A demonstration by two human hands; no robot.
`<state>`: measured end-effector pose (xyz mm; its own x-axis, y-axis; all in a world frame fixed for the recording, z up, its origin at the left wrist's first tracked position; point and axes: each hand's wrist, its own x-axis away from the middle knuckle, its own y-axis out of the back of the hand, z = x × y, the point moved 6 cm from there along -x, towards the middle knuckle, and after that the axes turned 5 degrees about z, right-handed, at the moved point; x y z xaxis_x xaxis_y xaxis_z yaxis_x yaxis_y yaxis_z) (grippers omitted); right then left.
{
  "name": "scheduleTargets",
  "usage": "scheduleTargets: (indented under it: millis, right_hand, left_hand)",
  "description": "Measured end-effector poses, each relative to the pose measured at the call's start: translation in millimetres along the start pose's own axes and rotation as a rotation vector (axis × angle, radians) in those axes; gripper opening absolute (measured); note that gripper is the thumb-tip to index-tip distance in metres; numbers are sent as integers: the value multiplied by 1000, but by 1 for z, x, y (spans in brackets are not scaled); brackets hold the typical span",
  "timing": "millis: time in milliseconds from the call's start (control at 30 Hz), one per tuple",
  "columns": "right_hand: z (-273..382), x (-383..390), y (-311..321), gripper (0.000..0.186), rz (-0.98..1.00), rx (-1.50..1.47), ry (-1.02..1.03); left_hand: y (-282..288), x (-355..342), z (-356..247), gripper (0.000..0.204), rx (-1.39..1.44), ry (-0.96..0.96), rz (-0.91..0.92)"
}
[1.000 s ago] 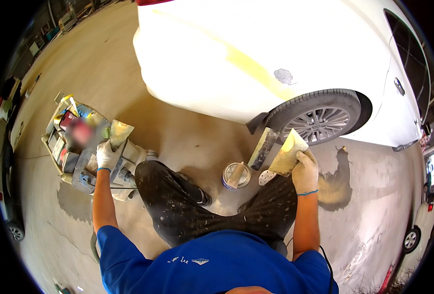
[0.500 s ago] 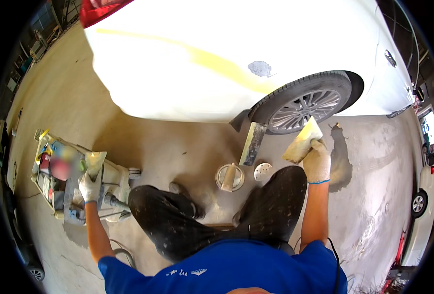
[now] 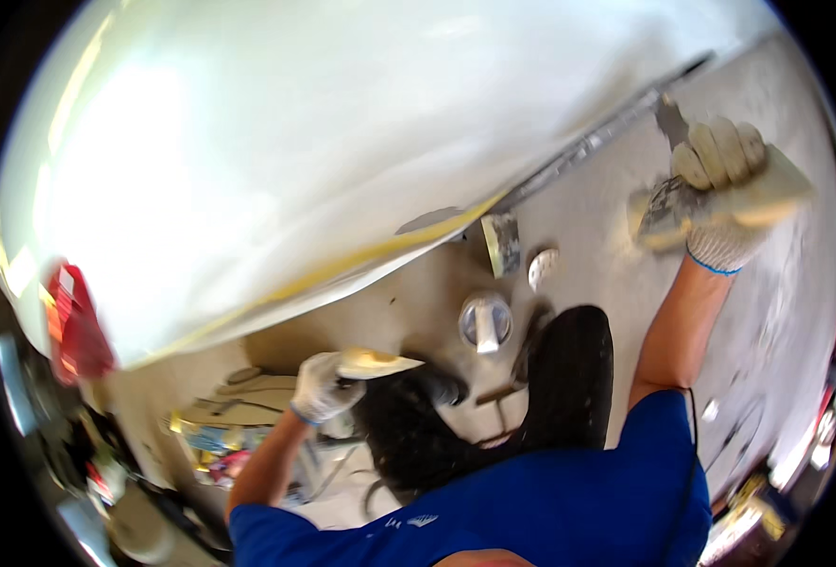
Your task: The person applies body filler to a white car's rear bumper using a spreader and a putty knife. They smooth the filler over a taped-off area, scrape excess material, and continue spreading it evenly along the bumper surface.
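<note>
My gloved left hand (image 3: 325,389) is closed round the handle of a putty knife (image 3: 377,364) with yellowish filler on its blade, above my left knee. On the right, my gloved right hand (image 3: 723,165) is raised and grips a flat filler-smeared board (image 3: 772,194), blurred by motion. Its fingers wrap over the board's dark, worn part. In front of both hands stretches a white car body (image 3: 276,189), with a yellow filler strip (image 3: 371,253) and a grey patch (image 3: 429,220) low on it. Neither hand touches the car.
On the floor stand a round tin (image 3: 475,312) with a pale tool across it, a perforated disc (image 3: 543,269) and a long flat block (image 3: 501,246). A cluttered cart (image 3: 238,416) is at the left, near the car's red tail light (image 3: 78,326).
The view has tilted and turned, bringing the car body closer. My left hand has come inward from above the cart with the putty knife. My right hand has swung outward and up with the board.
</note>
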<state>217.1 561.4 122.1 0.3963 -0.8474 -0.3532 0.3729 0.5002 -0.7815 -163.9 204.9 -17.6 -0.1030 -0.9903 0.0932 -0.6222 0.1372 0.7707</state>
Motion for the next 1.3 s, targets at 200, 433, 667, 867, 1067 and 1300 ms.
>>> scheduleTargets:
  millis: [200,433,667,867,1067,1300]
  right_hand:
    - [56,171,4,56,-740,138,-146]
    - [38,247,-159,54,-595,-31,-455]
    - [44,268,-187,23,-654,170,-245]
    - [57,320,-187,29,-1092,311,-13]
    - [-17,400,-183,31,-1439,308,257]
    - [-108,455,-193,32,-1587,123,280]
  left_hand:
    - [63,-81,-194,20,294,210,314]
    - [26,-208,-396,20,390,0,695]
    - [8,-197,-449,29,-134,-627,799]
    - [121,-160,-223,81,-1636,-575,1253]
    - [63,-274,-218,87,-1402,-960,1194]
    - [69,-215,-51,55,-1231,-543,1179]
